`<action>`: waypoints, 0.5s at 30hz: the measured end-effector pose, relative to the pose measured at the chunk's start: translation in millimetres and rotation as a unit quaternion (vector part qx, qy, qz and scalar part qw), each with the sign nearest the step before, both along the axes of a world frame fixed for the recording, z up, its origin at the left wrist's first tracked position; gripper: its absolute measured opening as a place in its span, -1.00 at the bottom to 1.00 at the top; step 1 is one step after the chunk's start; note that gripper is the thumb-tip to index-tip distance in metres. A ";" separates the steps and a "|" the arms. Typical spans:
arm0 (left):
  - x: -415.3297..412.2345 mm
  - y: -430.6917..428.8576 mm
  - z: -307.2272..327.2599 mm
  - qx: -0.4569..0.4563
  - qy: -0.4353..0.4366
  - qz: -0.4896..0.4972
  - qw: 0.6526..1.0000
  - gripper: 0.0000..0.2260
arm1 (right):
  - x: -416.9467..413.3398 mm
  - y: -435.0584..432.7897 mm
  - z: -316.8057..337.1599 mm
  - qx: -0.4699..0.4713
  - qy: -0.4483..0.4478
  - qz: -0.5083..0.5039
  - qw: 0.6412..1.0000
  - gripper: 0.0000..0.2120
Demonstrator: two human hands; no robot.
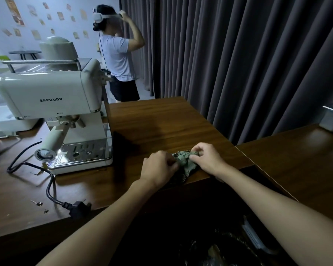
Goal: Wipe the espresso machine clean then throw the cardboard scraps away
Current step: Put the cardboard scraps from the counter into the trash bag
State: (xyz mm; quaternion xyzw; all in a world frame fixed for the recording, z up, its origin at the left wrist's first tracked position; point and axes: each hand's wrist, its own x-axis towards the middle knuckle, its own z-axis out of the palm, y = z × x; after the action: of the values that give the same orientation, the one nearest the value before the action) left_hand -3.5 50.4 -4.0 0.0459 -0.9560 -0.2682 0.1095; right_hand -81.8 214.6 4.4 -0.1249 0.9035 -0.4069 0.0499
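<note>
A green cloth (pixel 185 159) is gripped by both hands at the near edge of the surface.

The left hand (pixel 159 168) is curled onto the cloth's left side and the right hand (pixel 208 160) is pinched onto its right side. The bunched cloth is held between the two, resting on the wooden surface (pixel 161 121) close to its front corner. The espresso machine (pixel 52 96) is set on the same surface to the left of the hands, apart from them and untouched. Its black power cord (pixel 50 186) is trailed across the surface, with the plug (pixel 79 207) laid near the front edge. Small brownish scraps (pixel 39 203) are scattered just left of the plug. Farther off, a person in a headset (pixel 117 54) is seen beside a dark curtain (pixel 238 54).
</note>
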 end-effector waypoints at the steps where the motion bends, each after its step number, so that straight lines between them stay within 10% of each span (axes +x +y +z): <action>1: -0.5 -1.9 2.3 0.081 0.013 0.009 0.997 -0.80 | -1.5 2.4 1.9 -0.057 -0.011 -0.005 0.998 -0.85; 8: -19.3 -39.9 40.3 0.342 0.136 0.140 0.919 -0.86 | -17.2 12.8 32.8 -0.279 0.037 -0.107 0.954 -0.80; 13: -28.0 -64.8 30.5 0.319 0.071 0.135 0.935 -0.72 | -34.5 24.0 23.3 -0.077 0.031 -0.086 0.993 -0.92; 15: -29.5 -71.4 11.6 0.159 0.024 0.083 0.984 -0.84 | -36.1 27.7 12.0 0.059 0.047 -0.051 0.996 -0.93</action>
State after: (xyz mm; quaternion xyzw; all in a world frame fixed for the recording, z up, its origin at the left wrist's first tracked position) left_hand -32.9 -20.9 7.6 0.1354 -0.8914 -0.4074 0.1453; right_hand -117.8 242.3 16.4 -0.0943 0.9323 -0.3490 -0.0062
